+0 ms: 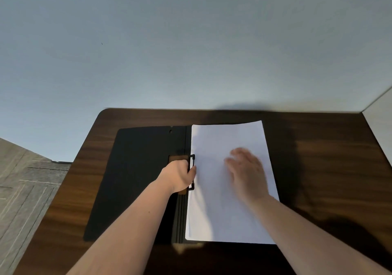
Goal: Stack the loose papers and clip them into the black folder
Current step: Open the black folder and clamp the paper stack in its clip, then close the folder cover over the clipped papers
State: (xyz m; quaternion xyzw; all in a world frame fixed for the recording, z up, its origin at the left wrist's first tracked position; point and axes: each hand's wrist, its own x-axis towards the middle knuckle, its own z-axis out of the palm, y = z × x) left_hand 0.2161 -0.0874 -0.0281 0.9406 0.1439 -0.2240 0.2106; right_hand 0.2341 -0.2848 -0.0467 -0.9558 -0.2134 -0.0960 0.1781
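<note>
Both forearms reach in from the desk's point(318, 147) near edge. My left hand point(180, 176) is closed around the clip lever point(192, 172) at the spine of the black folder point(137, 179); my right hand point(247, 173), blurred, lies open and flat on the papers point(222, 211), gripping nothing. I'd keep the white stack pinned, edge tucked squarely under the clip, before closing it. It lies on the folder's right half, mid-desk, looking fairly even.
</note>
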